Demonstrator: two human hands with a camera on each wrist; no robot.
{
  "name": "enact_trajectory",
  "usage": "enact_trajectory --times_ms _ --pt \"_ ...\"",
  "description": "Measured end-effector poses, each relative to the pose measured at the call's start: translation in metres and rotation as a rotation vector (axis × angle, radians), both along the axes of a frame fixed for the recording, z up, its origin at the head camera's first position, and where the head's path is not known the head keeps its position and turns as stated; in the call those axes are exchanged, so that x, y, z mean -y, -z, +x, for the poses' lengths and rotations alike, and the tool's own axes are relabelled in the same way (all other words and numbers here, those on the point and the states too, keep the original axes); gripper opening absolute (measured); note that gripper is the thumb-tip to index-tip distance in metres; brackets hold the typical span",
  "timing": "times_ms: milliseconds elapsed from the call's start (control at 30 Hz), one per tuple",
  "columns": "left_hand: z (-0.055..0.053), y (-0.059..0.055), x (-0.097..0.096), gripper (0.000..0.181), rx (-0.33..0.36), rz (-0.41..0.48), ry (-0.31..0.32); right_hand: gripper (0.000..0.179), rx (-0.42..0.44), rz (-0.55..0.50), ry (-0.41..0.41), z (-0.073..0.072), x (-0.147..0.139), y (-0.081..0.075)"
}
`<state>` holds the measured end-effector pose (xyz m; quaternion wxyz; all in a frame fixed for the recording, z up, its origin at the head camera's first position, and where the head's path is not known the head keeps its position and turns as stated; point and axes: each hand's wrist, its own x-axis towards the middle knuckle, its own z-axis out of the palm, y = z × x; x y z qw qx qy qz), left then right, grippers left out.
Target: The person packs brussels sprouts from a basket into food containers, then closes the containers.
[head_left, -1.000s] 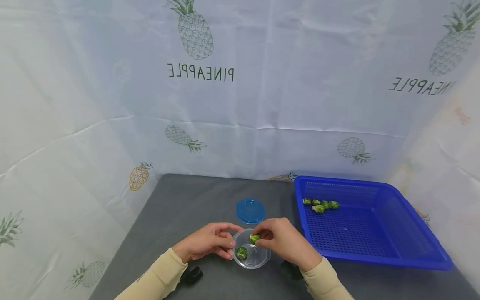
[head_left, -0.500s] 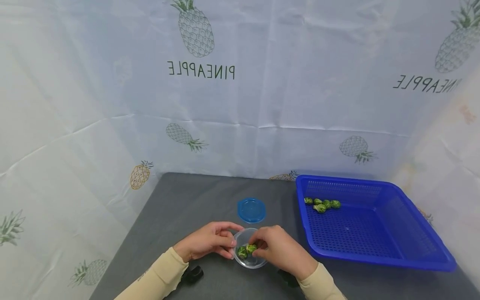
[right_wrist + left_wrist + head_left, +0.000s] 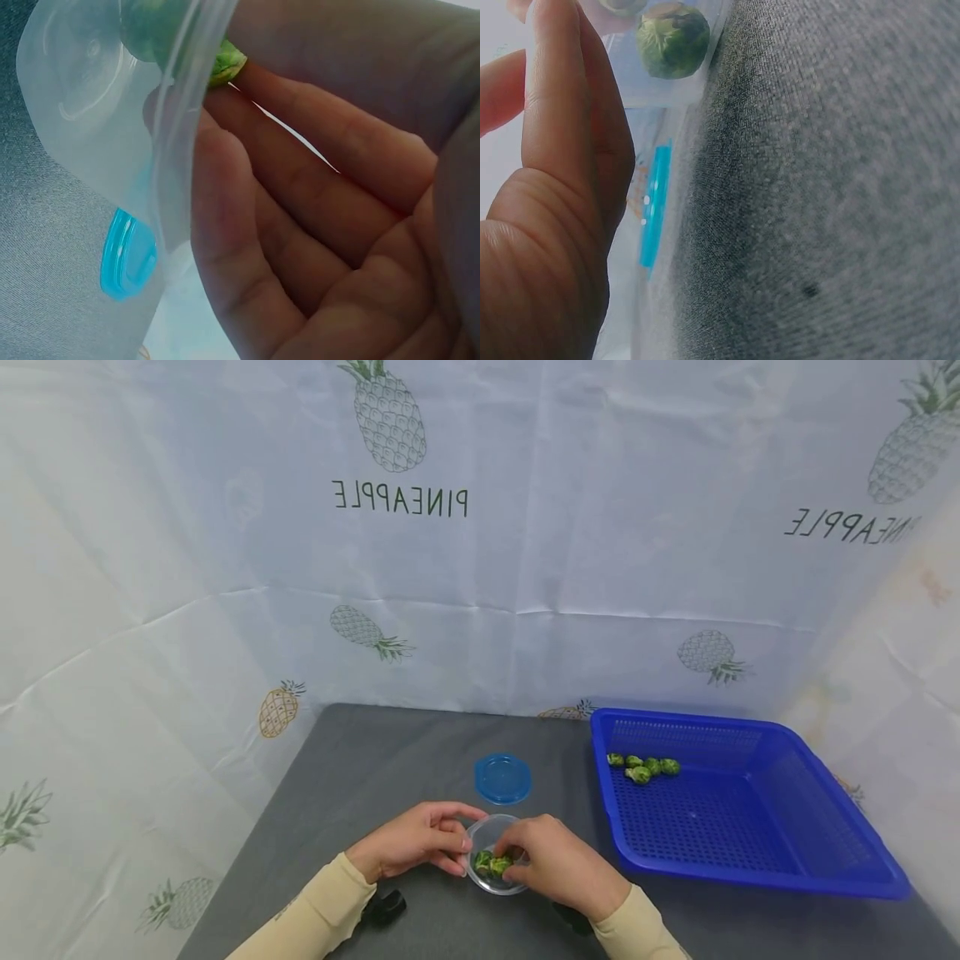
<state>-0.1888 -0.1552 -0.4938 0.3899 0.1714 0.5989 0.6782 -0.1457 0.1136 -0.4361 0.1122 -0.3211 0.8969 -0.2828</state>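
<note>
A small clear plastic container (image 3: 487,833) stands on the grey table in the head view. At its left side, my left hand (image 3: 423,839) holds the rim between thumb and fingers. My right hand (image 3: 558,864) reaches over the right rim and pinches a Brussels sprout (image 3: 500,866) low inside, with its fingertips partly covering it. Beside that one lies another Brussels sprout (image 3: 482,862). Through the container wall (image 3: 641,90), the left wrist view shows a sprout (image 3: 673,45) near the bottom. In the right wrist view, fingers dip past the rim beside a green sprout (image 3: 227,66).
A blue lid (image 3: 502,778) lies on the table just behind the container. To the right stands a large blue basket (image 3: 750,883) with several Brussels sprouts (image 3: 651,767) in its far left corner. A pineapple-print curtain (image 3: 495,543) hangs behind the table.
My right hand has lowered the sprout from above the container down beside the other one, shifting slightly left. The left hand has stayed at the rim.
</note>
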Motion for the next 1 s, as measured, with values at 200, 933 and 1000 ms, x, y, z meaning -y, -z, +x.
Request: enact_trajectory --times_ms 200,933,1000 --pt "0.001 -0.001 -0.001 0.056 0.0 -0.004 0.0 0.016 -0.015 0.032 -0.008 0.001 0.001 0.002" --pt "0.0 -0.001 -0.002 0.058 -0.015 -0.029 0.0 0.019 -0.057 -0.012 0.05 0.007 -0.04 -0.053" --pt "0.0 -0.001 -0.002 0.058 -0.016 -0.031 0.002 0.02 -0.084 0.018 0.084 0.005 -0.054 -0.064"
